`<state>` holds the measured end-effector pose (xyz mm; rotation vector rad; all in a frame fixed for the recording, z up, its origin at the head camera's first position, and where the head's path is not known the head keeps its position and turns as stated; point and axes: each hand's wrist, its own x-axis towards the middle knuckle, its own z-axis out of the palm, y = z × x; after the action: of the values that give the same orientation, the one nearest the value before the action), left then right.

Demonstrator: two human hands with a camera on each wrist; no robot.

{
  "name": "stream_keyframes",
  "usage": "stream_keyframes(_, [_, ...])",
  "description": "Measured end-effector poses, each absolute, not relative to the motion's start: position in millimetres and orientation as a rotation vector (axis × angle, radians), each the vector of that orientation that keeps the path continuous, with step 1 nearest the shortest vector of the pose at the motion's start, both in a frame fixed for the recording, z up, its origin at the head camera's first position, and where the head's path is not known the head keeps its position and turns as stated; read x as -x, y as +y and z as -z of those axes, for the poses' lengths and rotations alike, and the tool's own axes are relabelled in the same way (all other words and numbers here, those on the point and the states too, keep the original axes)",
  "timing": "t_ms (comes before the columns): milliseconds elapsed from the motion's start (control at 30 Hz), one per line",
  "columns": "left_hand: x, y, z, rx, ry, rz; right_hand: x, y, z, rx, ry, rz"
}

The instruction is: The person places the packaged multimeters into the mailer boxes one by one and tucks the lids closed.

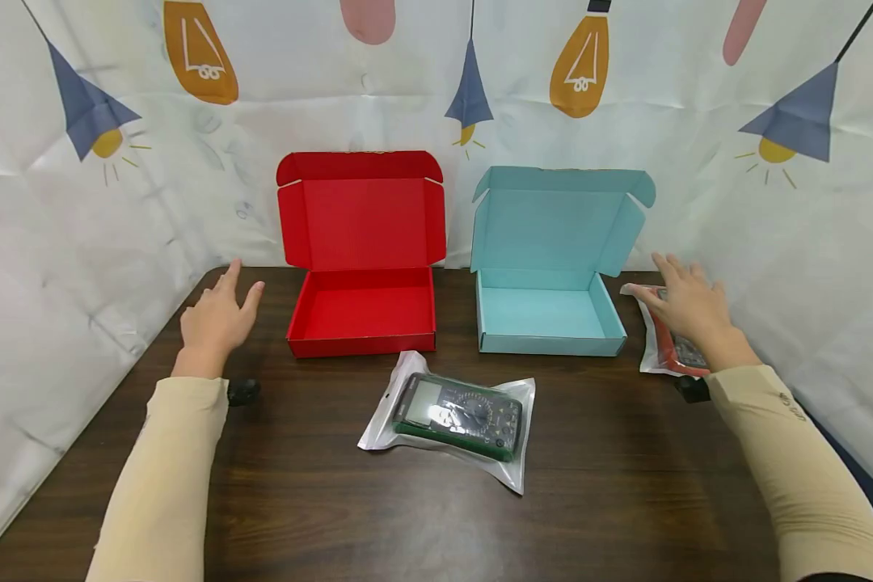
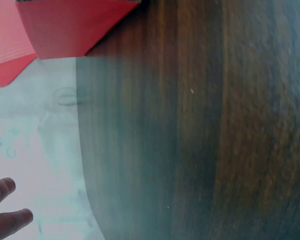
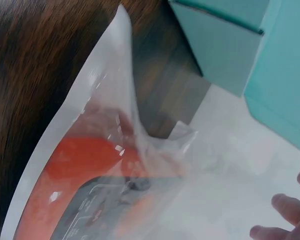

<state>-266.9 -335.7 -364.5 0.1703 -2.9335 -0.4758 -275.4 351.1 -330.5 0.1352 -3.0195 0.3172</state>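
Observation:
My left hand [image 1: 217, 319] hovers by the table's left side, fingers spread and holding nothing; two of its fingertips [image 2: 21, 216] show in the left wrist view. On the right, my right hand [image 1: 691, 305] reaches over a clear bag [image 1: 652, 346] with an orange-red device [image 3: 65, 160] inside, its face grey. The hand partly hides that bag in the head view. In the right wrist view the fingers [image 3: 288, 207] stay apart from the bag and grip nothing. A dark green multimeter [image 1: 460, 414] in another clear bag lies at the table's middle.
A red cardboard box [image 1: 361, 347] stands with its lid up at the back left of centre. Beside it is a light blue box [image 1: 549, 346], lid also raised. A patterned white cloth [image 1: 400, 97] hangs behind the dark wooden table [image 1: 320, 517].

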Motion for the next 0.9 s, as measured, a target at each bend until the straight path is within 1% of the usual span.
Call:
stream_keyframes(167, [264,-333,364,-0.196,-2.908,0.523,273,343,327,-0.188,-3.033,-0.311])
stream_keyframes(367, [259,-332,365,-0.163,-2.857,0.667,266,337,327,-0.234,-3.025,-0.357])
stream_keyframes(667, [250,-325,368,-0.019,-2.83,0.859,260,313,326,-0.361,-2.957,-0.354])
stream_keyframes(900, [250,-318,372,0.041,-2.772,0.925,256,293,327,-0.483,-2.935,-0.452])
